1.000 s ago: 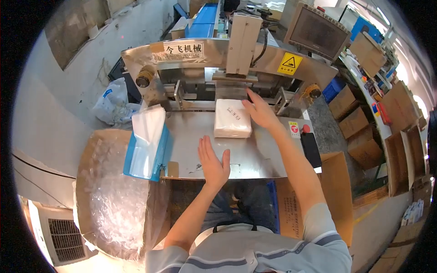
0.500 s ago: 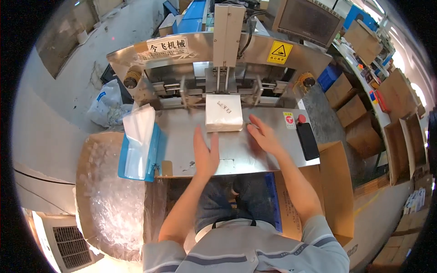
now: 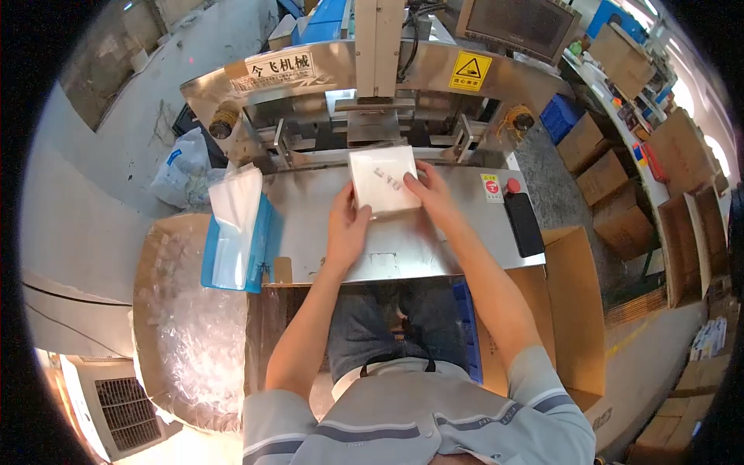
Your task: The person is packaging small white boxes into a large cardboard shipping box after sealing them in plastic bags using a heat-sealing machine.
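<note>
A square white packet [image 3: 380, 174], with dark print on its top and a clear film round it, is gripped between my two hands over the metal worktop. My left hand [image 3: 348, 229] presses its left side, the thumb at the near corner. On the right edge, my right hand [image 3: 434, 194] is closed with the thumb on top. Just beyond the packet stands the metal machine [image 3: 333, 70], with its upright column [image 3: 377, 46] and an opening with guide plates.
Left on the worktop [image 3: 310, 225] stands a blue bin [image 3: 267, 240] with plastic sleeves [image 3: 236, 201]. A red button on a black box [image 3: 524, 225] sits at the right edge. Cardboard boxes flank me below; the left one [image 3: 151, 310] holds clear film scraps.
Both hands have come in from beside the packet and taken hold of it. It now sits tilted in their grip. The guide plates in the machine have spread apart.
</note>
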`<state>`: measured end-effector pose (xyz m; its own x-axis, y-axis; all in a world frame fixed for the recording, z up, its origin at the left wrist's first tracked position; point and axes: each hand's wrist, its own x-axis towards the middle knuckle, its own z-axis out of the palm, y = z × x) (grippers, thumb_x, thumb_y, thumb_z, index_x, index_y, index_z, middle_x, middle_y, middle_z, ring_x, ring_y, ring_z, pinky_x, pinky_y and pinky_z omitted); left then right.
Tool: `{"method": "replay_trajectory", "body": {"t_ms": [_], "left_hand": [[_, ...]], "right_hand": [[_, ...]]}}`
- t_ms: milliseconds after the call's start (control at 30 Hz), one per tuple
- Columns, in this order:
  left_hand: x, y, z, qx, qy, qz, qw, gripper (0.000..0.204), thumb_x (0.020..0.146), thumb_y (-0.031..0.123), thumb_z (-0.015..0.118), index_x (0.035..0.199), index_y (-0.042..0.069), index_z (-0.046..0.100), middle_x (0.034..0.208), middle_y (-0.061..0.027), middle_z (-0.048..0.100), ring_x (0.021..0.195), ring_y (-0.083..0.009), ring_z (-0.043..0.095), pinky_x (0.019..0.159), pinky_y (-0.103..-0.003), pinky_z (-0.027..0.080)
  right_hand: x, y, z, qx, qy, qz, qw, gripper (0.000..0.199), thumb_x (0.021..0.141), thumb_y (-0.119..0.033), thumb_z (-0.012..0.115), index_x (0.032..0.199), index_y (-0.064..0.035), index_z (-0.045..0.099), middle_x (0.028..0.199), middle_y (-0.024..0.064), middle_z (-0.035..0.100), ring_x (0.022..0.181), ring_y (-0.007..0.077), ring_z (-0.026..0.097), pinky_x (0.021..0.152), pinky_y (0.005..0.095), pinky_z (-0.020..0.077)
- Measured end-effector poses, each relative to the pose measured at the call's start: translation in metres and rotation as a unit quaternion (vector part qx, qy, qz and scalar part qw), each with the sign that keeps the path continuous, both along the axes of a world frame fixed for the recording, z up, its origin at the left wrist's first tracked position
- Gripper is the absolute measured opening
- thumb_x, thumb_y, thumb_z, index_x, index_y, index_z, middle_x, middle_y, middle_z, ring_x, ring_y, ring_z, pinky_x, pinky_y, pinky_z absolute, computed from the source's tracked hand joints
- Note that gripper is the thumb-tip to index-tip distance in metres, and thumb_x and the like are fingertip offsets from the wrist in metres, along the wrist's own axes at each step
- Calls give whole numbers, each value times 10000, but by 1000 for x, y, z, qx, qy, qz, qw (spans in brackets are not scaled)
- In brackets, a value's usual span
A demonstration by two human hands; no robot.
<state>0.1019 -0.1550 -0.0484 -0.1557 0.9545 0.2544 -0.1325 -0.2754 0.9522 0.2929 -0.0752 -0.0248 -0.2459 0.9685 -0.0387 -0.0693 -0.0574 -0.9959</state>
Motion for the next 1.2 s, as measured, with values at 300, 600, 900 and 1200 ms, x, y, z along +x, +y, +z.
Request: {"method": "replay_trajectory", "body": {"t_ms": [300,600,900,1200], "left_hand": [[0,-33,11,-168,84,-91,978,585,947,70,599,1481,-48,389,1390,-153,540,1285,-204,507,1085,-338,394],[-5,5,38,-221,-45,-153,962,672,1006,468,545,1523,63,398,1335,-41,586,1154,-137,548,1026,-302,415],[33,32,82,-155,179,-280,930,302,945,176,706,1198,12,683,1055,-51,715,955,-110,636,850,-268,512],[-56,-68,105,-38,142,71,987,209,1009,153,604,1045,-48,648,991,-113,713,973,-205,690,858,-317,549]], "right_hand": [[30,-69,2,21,-23,54,998,1060,758,-168,871,1554,39,203,1428,195,495,1282,257,528,1088,386,434],[60,-105,-10,69,2,18,997,1048,681,-128,910,1521,7,299,1430,115,494,1336,212,465,1128,355,361],[85,-118,-9,80,-26,61,995,1082,670,-77,912,1540,12,274,1476,116,460,1378,204,423,1152,358,335],[102,-121,-9,52,17,58,997,1104,674,-76,903,1557,6,245,1496,121,443,1378,204,431,1154,362,342]]}}
